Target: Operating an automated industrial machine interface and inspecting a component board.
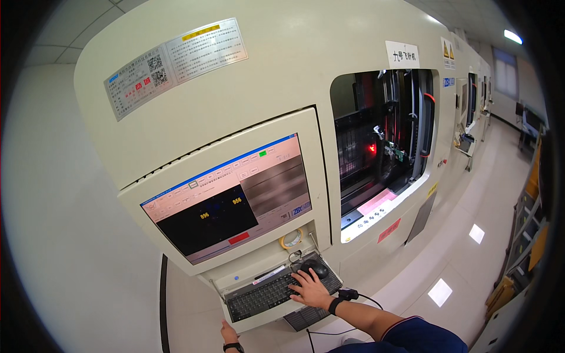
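Note:
My right hand (311,290) lies over the right part of a black keyboard (259,299), fingers spread, with a dark band at the wrist. Just beyond its fingertips a black mouse (315,269) rests on the same pull-out tray (259,319). Low in the picture, my left hand (229,333) is at the tray's near left corner, also with a dark wristband. Most of its fingers are hidden, so its grip does not show. Above the tray, a screen (229,197) set in the cream machine shows a black panel, a grey camera picture and a red bar.
Right of the screen, a machine window (382,153) stands open on dark rails and a red light. A tape roll (291,239) sits behind the keyboard. A second keyboard (306,318) lies below the tray, near a black cable (371,299). Shelving (521,247) lines the far right.

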